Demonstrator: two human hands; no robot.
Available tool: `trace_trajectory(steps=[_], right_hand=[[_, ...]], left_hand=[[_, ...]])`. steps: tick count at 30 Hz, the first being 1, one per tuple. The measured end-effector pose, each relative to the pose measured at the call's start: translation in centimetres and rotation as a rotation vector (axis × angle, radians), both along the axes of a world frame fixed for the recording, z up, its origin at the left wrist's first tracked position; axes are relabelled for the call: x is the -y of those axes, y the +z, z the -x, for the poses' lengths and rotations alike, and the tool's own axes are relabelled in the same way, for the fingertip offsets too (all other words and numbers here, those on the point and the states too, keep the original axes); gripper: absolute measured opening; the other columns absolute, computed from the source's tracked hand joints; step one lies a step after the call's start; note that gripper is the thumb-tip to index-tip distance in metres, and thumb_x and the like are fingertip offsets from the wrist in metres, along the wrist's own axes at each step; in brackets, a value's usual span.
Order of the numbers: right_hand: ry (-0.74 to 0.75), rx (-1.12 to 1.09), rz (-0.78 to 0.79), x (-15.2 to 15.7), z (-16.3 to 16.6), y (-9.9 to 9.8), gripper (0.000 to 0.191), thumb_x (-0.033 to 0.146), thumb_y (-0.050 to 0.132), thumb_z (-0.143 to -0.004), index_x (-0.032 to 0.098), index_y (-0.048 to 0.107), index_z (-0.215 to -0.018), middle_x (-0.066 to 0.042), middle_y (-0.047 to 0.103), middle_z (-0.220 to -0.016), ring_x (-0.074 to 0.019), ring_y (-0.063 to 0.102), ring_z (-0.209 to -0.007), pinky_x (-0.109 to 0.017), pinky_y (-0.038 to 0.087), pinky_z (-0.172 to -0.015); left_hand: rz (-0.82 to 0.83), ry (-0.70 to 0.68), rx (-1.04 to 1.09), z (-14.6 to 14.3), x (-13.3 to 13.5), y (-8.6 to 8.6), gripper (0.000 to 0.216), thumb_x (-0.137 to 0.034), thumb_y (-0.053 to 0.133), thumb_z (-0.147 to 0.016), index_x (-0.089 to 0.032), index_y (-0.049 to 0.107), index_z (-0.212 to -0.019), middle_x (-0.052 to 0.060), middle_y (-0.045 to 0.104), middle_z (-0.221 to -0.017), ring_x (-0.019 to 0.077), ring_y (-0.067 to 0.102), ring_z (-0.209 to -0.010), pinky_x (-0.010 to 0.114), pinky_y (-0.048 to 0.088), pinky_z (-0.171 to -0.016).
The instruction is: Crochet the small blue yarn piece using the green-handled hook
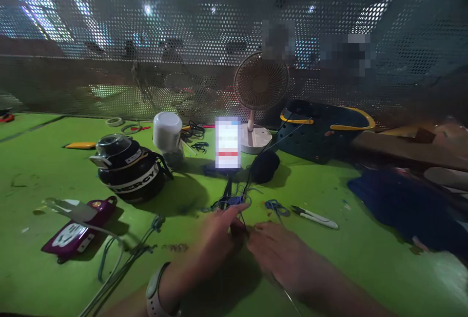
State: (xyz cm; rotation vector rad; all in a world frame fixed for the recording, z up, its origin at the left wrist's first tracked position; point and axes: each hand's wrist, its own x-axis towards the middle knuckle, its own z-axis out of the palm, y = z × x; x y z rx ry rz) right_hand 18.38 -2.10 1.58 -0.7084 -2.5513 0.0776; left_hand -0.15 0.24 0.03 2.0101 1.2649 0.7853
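Note:
My left hand (215, 239), wearing a pale wristband (154, 290), is closed with thumb and forefinger pinched at the table's middle. A thin dark strand (242, 217), which looks like yarn, runs into its fingers. My right hand (278, 248) is close beside it, fingers curled together; what they grip is hidden. From under that hand a thin, shiny line (288, 299) shows toward the bottom edge. Just beyond the fingers lie a loose blue-purple yarn tangle (234, 201) and a smaller blue yarn bundle (277, 207). A dark ball (265, 167), perhaps yarn, rests behind them.
Behind my hands stand a lit phone (227, 142), a fan (261, 83) and a dark basket (321, 134) with yellow handles. On the left are a black jug (127, 170), a white-lidded jar (167, 131) and a purple power strip (78, 234). White snips (316, 217) and blue cloth (398, 205) lie right.

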Motion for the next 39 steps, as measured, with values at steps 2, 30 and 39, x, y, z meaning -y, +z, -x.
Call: trace_trajectory(steps=[2,30,39], right_hand=[[0.039,-0.032,-0.103,-0.1,0.2,-0.4,0.027,0.004,0.040,-0.091,0.015,0.064,-0.083,-0.006,0.065,-0.069,-0.0183,0.057,-0.067,-0.035,0.053,-0.070],[-0.106,-0.080,-0.480,-0.2,0.1,0.8,0.028,0.003,0.040,-0.094,0.014,0.066,-0.096,-0.015,0.075,-0.104,-0.0191,0.063,-0.085,-0.039,0.045,-0.085],[-0.123,-0.151,-0.455,-0.2,-0.1,0.4,0.028,0.003,0.041,-0.095,0.016,0.063,-0.104,-0.013,0.075,-0.107,-0.0174,0.064,-0.089,-0.039,0.042,-0.089]], left_hand=[[-0.048,-0.019,-0.021,0.1,0.0,-0.2,0.060,0.003,0.053,-0.066,-0.011,0.060,-0.124,0.005,0.078,-0.079,0.0207,0.067,-0.070,0.035,0.052,-0.071],[0.206,0.108,0.576,0.4,-0.1,2.7,0.067,-0.013,0.072,-0.069,-0.015,0.049,-0.133,0.007,0.077,-0.095,0.0139,0.062,-0.070,0.024,0.043,-0.060],[0.285,-0.016,0.792,0.2,-0.1,1.3,0.085,-0.021,0.078,-0.072,-0.017,0.034,-0.145,0.012,0.074,-0.105,0.0172,0.061,-0.083,0.033,0.045,-0.080]])
